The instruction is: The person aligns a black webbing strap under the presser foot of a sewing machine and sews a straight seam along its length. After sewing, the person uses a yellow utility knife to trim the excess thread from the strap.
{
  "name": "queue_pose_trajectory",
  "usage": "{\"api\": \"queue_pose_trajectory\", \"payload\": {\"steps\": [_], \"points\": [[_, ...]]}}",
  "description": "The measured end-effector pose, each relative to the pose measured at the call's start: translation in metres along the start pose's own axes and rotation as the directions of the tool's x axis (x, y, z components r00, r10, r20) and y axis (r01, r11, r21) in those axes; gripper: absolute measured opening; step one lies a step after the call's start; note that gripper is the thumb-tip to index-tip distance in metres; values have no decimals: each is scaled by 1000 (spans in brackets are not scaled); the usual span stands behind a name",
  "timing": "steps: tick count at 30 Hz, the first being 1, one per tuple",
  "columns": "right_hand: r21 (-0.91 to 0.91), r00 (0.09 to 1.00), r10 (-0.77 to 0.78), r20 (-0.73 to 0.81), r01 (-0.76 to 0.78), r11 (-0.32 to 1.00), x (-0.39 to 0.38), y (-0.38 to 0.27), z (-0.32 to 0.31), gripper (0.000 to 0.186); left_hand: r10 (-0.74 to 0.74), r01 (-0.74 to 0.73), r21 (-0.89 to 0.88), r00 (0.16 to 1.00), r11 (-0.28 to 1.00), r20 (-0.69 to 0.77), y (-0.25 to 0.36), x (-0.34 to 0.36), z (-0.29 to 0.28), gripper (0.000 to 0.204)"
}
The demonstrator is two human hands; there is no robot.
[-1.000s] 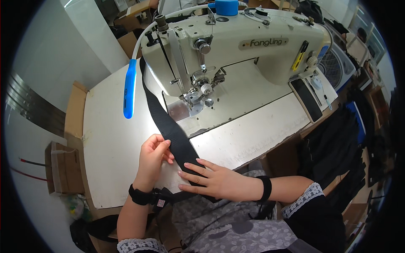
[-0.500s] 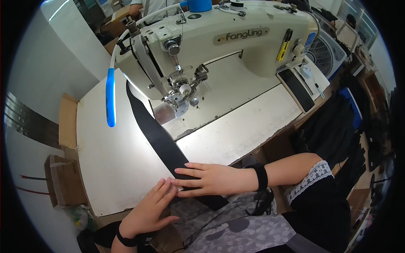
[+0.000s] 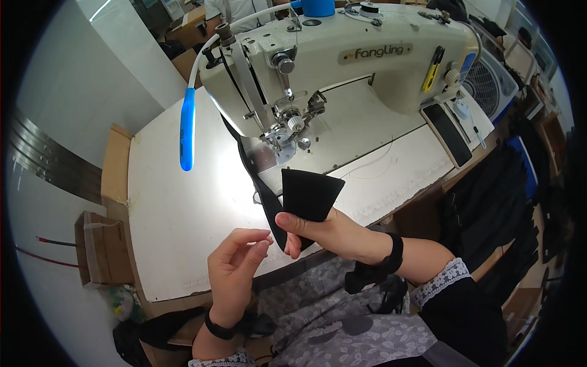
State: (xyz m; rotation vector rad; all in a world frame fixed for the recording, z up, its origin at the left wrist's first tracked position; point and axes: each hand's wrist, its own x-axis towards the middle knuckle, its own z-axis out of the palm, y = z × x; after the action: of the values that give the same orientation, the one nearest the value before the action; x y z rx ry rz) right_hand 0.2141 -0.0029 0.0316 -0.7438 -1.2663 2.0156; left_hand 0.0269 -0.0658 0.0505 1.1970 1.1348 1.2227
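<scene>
My right hand [image 3: 324, 232] grips a black fabric strip [image 3: 312, 192], thumb on top. The strip's cut end stands up above the hand. The rest runs down behind my fingers and back along the table, left of the sewing machine's presser foot [image 3: 283, 147]. To its left my left hand [image 3: 235, 269] is closed, thumb and fingertips drawn together beside the strip. Anything pinched there is too small to make out. The white sewing machine [image 3: 391, 79] stands just beyond both hands.
A lit blue lamp [image 3: 188, 131] hangs at the machine's left end over the white table [image 3: 177, 232]. At the right lie a phone [image 3: 448, 137] and small tools. A fan [image 3: 483, 85] stands behind them. Loose thread [image 3: 373, 168] lies on the table. Black fabric [image 3: 480, 189] is piled right.
My right hand, flat on the strip before, has turned over and lifted its near end upright. My left hand has risen off the table edge and curled its fingers. The whole view has shifted slightly.
</scene>
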Motion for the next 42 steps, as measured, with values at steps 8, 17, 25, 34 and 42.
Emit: {"api": "queue_pose_trajectory", "payload": {"steps": [8,17,25,34,42], "points": [[-3,1000,-5,29,5,1000,2,7,1,39,-28,25,-112,999,993,-29,-16,11,3,10],[-226,998,68,-9,-68,972,2,11,-4,30,-91,86,-280,996,956,-4,-20,10,1,7],[-267,999,-41,-13,36,963,1,19,-5,11,-127,120,-319,992,940,1,-21,8,-1,7],[-589,960,-272,-57,188,786,-3,17,2,13,-201,193,-356,980,914,15,-23,8,-2,8],[-471,986,-164,-15,138,872,0,23,1,9,-231,231,-267,972,936,31,-29,6,-4,10]]}}
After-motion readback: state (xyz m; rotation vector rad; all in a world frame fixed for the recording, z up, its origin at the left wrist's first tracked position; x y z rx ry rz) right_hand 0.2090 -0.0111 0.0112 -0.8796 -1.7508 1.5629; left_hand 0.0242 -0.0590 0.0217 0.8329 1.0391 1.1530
